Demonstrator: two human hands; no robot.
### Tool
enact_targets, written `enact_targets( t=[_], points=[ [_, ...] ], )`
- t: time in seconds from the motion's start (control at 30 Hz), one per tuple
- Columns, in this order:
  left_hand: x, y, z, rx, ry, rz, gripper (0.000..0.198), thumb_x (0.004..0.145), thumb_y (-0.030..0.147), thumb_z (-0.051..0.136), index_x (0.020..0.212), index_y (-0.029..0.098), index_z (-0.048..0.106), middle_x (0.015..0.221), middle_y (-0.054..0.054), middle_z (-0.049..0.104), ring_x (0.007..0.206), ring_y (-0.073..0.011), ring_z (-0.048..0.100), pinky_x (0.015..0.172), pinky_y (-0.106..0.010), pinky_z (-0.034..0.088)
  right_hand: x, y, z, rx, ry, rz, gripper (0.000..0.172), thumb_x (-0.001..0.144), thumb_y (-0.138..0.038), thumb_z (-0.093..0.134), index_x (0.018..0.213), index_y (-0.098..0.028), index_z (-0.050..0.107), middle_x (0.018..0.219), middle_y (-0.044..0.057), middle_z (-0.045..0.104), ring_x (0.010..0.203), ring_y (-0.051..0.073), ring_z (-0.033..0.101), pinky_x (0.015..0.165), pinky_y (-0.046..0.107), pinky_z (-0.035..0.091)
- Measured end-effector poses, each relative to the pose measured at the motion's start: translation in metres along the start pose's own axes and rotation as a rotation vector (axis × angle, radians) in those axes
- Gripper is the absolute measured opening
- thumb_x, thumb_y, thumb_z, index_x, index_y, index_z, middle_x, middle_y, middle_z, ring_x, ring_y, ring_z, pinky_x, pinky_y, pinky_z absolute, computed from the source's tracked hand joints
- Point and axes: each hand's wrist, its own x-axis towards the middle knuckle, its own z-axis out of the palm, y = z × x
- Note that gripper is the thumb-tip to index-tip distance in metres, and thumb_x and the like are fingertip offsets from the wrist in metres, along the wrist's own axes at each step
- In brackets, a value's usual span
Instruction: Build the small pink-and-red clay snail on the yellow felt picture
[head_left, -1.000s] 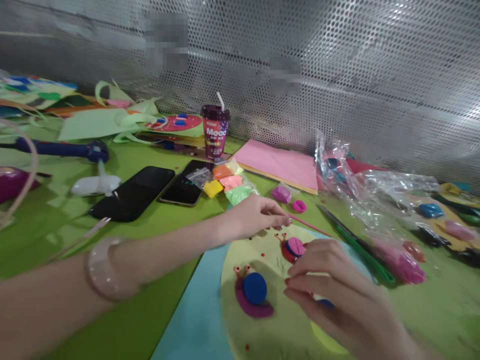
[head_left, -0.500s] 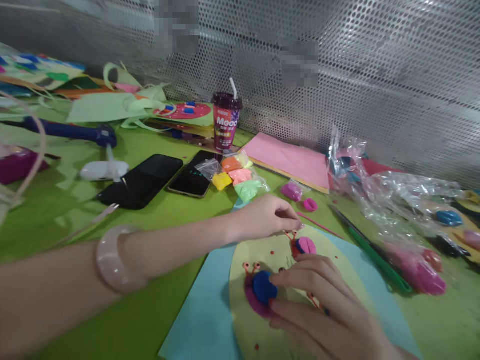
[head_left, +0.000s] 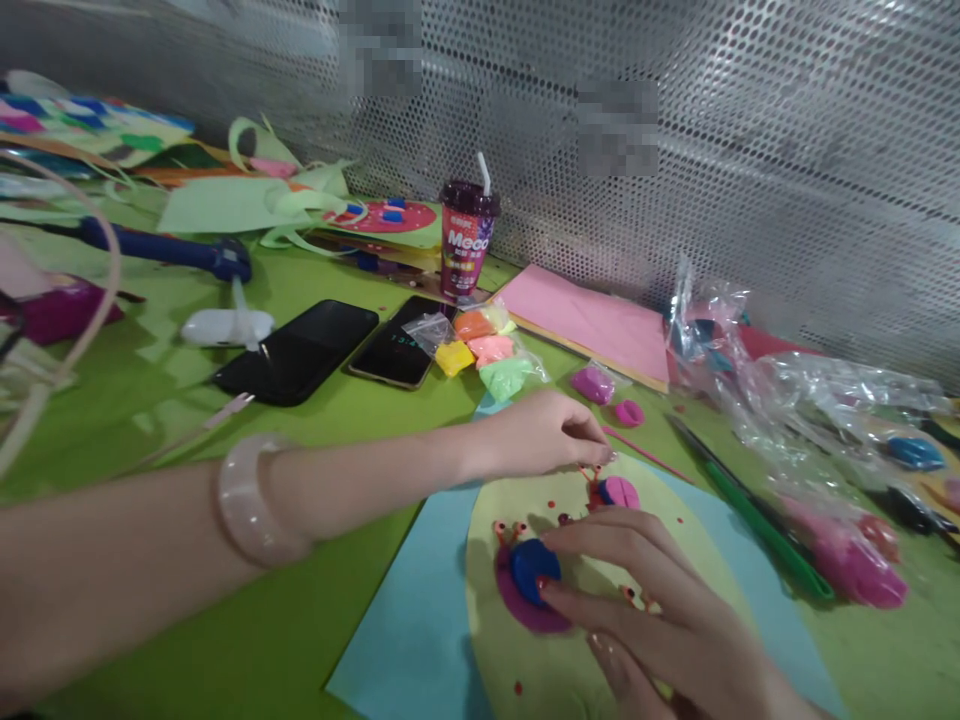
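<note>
My right hand reaches over a yellow oval on a light blue sheet, its fingers stretched apart. One fingertip rests on the blue clay disc of a snail with a purple clay body and two eye stalks. Further up sits a smaller clay snail with a pink disc. By its eye stalks, my left hand has its fingertips pinched together at the oval's upper edge; whether anything is between them is hidden. More orange eye stalks show partly under my right hand.
Bagged clay pieces, two phones, a lidded drink cup and pink paper lie beyond my hands. Green-handled scissors and clear plastic bags are at right. A blue glue gun lies at left.
The view has shifted slightly, moving everything a little right. My right fingers have moved on the blue disc, with one fingertip now over its edge. My left hand keeps its pinch.
</note>
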Motion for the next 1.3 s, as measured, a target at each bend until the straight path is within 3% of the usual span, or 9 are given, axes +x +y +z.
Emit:
enact_targets(
  t=[0.2, 0.3, 0.43, 0.7, 1.3],
  points=[
    [0.000, -0.001, 0.000, -0.009, -0.001, 0.013, 0.018, 0.077, 0.027, 0.060, 0.085, 0.013, 0.067, 0.082, -0.005, 0.068, 0.074, -0.0143, 0.059, 0.062, -0.023, 0.043, 0.005, -0.002, 0.007, -0.047, -0.035, 0.028, 0.031, 0.083, -0.013, 0.051, 0.110, -0.020, 0.062, 0.102, 0.008, 0.063, 0.092, 0.018, 0.060, 0.079, 0.028, 0.053],
    [0.000, -0.001, 0.000, 0.004, 0.002, 0.022, 0.016, 0.077, 0.026, 0.059, 0.084, 0.013, 0.066, 0.083, -0.005, 0.068, 0.075, -0.0144, 0.060, 0.064, -0.023, 0.044, 0.006, -0.003, 0.011, -0.085, -0.073, 0.002, 0.028, 0.082, -0.014, 0.052, 0.108, -0.019, 0.063, 0.108, 0.008, 0.062, 0.098, 0.019, 0.059, 0.083, 0.028, 0.052],
    [0.000, 0.001, 0.001, 0.023, 0.005, 0.012, 0.016, 0.077, 0.027, 0.060, 0.083, 0.013, 0.067, 0.083, -0.005, 0.068, 0.075, -0.0147, 0.060, 0.063, -0.023, 0.043, 0.007, -0.002, 0.012, -0.102, 0.000, -0.035, 0.026, 0.082, -0.014, 0.050, 0.103, -0.018, 0.064, 0.104, 0.009, 0.064, 0.094, 0.018, 0.061, 0.080, 0.028, 0.053],
    [0.000, 0.000, 0.001, 0.020, 0.005, 0.027, 0.018, 0.078, 0.029, 0.059, 0.082, 0.014, 0.067, 0.083, -0.005, 0.068, 0.075, -0.0150, 0.060, 0.064, -0.024, 0.044, 0.006, -0.006, 0.004, -0.206, -0.038, -0.134, 0.028, 0.086, -0.015, 0.046, 0.108, -0.016, 0.063, 0.101, 0.008, 0.066, 0.098, 0.020, 0.060, 0.085, 0.031, 0.051],
    [0.001, -0.004, 0.001, 0.018, -0.010, 0.056, 0.019, 0.078, 0.030, 0.058, 0.082, 0.013, 0.066, 0.083, -0.006, 0.069, 0.074, -0.0150, 0.060, 0.063, -0.024, 0.044, 0.002, -0.003, 0.004, -0.277, -0.029, -0.141, 0.028, 0.090, -0.019, 0.042, 0.107, -0.016, 0.064, 0.105, 0.005, 0.066, 0.098, 0.019, 0.060, 0.084, 0.026, 0.051]
  ],
)
